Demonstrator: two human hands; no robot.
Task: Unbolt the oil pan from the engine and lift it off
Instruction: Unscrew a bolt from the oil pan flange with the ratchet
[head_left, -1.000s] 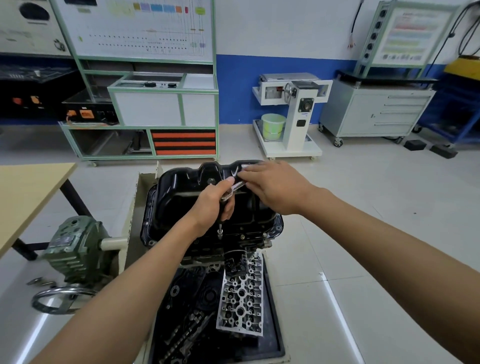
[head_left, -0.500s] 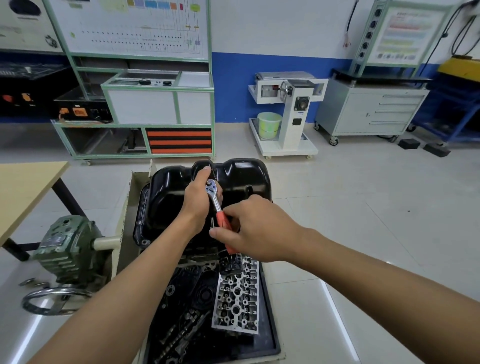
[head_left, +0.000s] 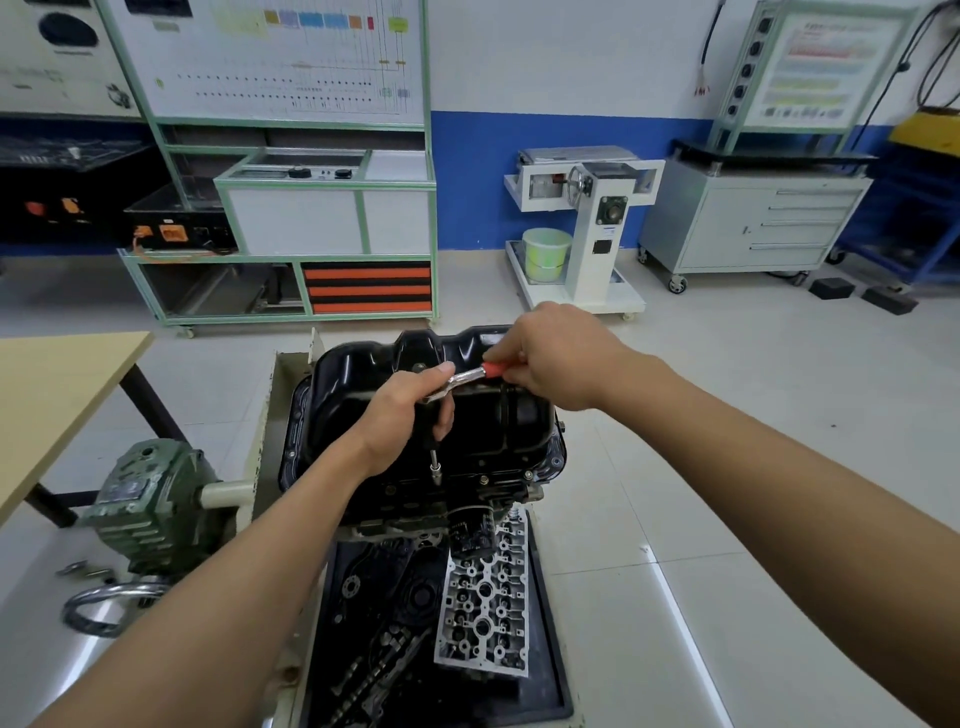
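Ratchet handle (head_left: 493, 370) now swung away, right hand (head_left: 558, 358) tight round it, left hand (head_left: 402, 421) round extension (head_left: 434, 465), cylinder head (head_left: 485, 603) below.

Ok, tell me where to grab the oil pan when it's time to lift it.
Take the oil pan by its flat flange, one hand at the left side and one at the right: the lip juts out there, while the body looks smooth and sloped. The ratchet stands on its near flange.

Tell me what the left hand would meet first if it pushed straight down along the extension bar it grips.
Probably the near flange of the oil pan, just below the socket at the extension bar tip. The left hand is above it; whether the socket sits on a bolt is unclear.
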